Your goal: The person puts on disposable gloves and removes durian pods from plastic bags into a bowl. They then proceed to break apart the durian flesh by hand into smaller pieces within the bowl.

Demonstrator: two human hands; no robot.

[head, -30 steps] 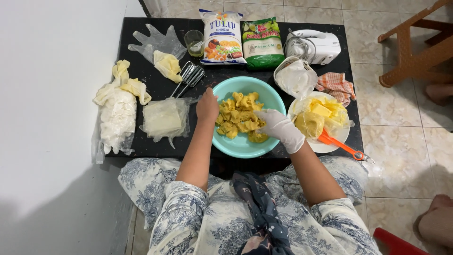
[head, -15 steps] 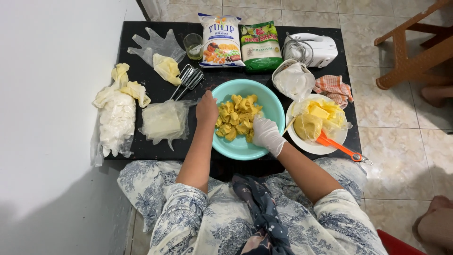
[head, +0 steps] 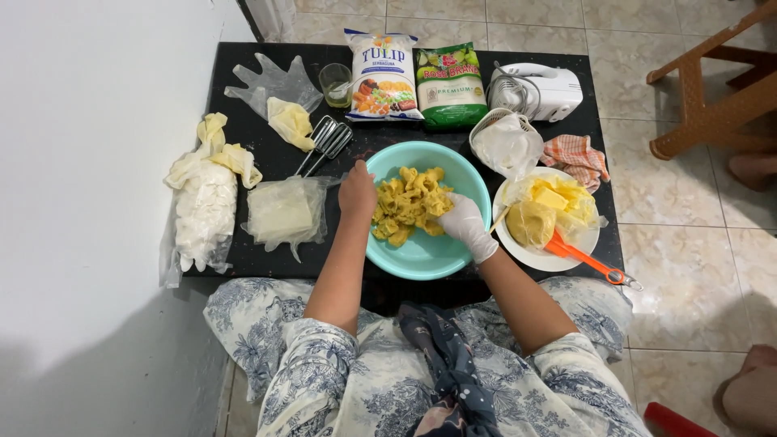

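Observation:
A turquoise bowl (head: 421, 257) sits at the front middle of a black table (head: 243, 267). Yellow dough pieces (head: 405, 204) lie in it. My bare left hand (head: 357, 191) rests on the bowl's left rim, fingers curled over the edge. My right hand (head: 465, 225), in a white glove, reaches into the bowl and presses against the dough on its right side. Whether its fingers close around any dough is hidden.
A white plate (head: 566, 257) with yellow butter and an orange spatula (head: 587, 260) is right of the bowl. Two flour bags (head: 382, 74), a hand mixer (head: 544, 91), beaters (head: 325, 142), a glass (head: 335, 84), plastic gloves (head: 273, 82) and bags (head: 283, 212) surround it. A wooden chair (head: 712, 89) stands right.
My gloved right hand has moved from the bowl's lower right rim inward and up onto the dough. The left hand has stayed on the left rim.

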